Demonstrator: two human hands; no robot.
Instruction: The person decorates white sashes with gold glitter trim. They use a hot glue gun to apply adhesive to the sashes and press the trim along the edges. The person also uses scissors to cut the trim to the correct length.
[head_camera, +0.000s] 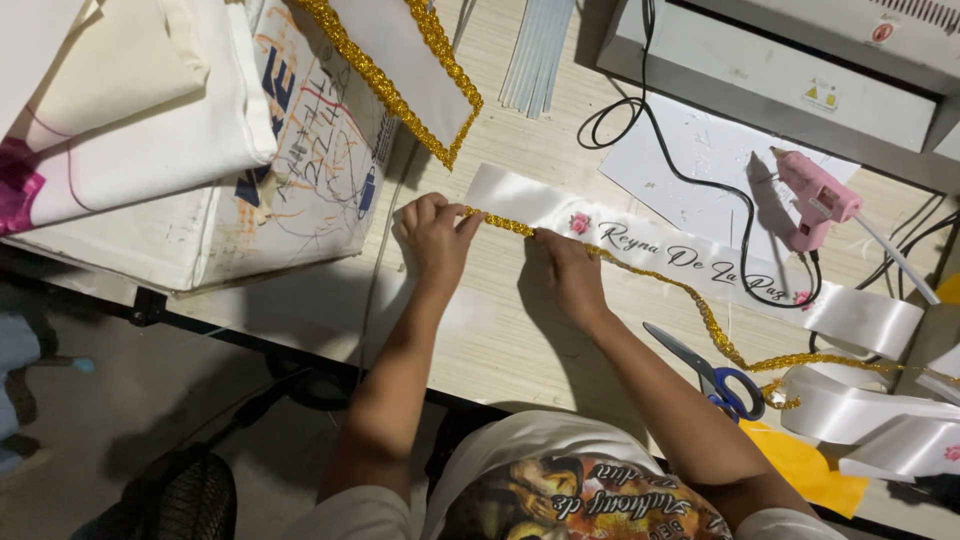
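Both hands press gold trim along a white satin sash on the surface.

The left hand (432, 238) pinches the gold braid (500, 222); the right hand (570, 272) presses braid flat on the sash (530, 198) edge, scissors (712, 376) nearby.

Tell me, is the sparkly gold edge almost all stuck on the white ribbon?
Not yet. The left hand and right hand press gold trim onto the white sash near its left end. Beyond the right hand, the trim trails loose across the table past the scissors. The pink glue gun stands nearby.
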